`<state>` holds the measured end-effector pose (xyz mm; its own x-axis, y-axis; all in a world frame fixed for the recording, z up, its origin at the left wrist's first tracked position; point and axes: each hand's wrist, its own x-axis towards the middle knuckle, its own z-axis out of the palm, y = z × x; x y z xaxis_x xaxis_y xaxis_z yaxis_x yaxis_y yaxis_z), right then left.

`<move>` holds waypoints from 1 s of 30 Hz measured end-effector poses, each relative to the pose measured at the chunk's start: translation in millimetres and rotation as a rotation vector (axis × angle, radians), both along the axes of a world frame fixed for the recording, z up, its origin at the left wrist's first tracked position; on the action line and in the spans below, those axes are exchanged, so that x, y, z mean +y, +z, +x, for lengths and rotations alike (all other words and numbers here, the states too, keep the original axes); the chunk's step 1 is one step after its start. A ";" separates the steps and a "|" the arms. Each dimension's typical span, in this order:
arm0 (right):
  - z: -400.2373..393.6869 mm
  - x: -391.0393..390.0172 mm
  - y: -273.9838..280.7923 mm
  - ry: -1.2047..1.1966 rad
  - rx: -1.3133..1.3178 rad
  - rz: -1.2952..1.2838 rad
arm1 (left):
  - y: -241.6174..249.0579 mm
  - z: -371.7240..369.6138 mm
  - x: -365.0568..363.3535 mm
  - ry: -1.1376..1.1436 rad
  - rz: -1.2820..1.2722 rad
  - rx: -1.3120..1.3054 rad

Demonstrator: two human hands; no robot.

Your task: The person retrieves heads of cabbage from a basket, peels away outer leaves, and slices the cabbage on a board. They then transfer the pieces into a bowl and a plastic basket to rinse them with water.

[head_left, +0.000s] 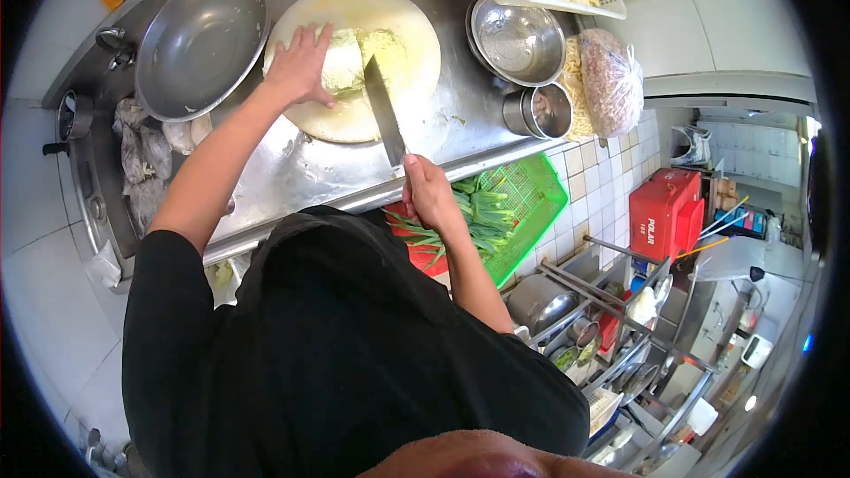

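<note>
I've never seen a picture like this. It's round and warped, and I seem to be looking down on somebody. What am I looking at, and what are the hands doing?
There is no machine here. A person wears a small camera on the head, and it looks down over the black shirt at the person's own two hands. The wide lens bends the picture and darkens its corners.

The left hand presses flat on a pale cabbage lying on a round cutting board. The right hand has its grip closed on the handle of a large knife, whose blade reaches onto the board beside the cabbage.

All this sits on a steel counter. Around the board are a big empty steel bowl, a smaller steel bowl, and a white basket of cut pieces. Below the counter edge, a green crate holds green onions.
</note>
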<state>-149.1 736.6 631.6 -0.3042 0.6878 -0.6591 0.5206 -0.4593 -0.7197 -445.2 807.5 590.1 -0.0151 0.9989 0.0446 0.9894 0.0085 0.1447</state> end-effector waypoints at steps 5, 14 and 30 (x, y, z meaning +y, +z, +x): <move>-44.5 16.9 30.8 -0.040 0.111 0.189 | 9.1 -0.9 1.2 0.077 -0.244 0.041; -73.5 7.2 3.6 -0.009 -0.045 0.261 | 3.3 -1.9 2.1 0.073 -0.189 0.061; -18.8 -18.0 -23.4 0.116 -0.097 0.096 | 1.2 -12.9 -5.8 0.045 -0.103 -0.007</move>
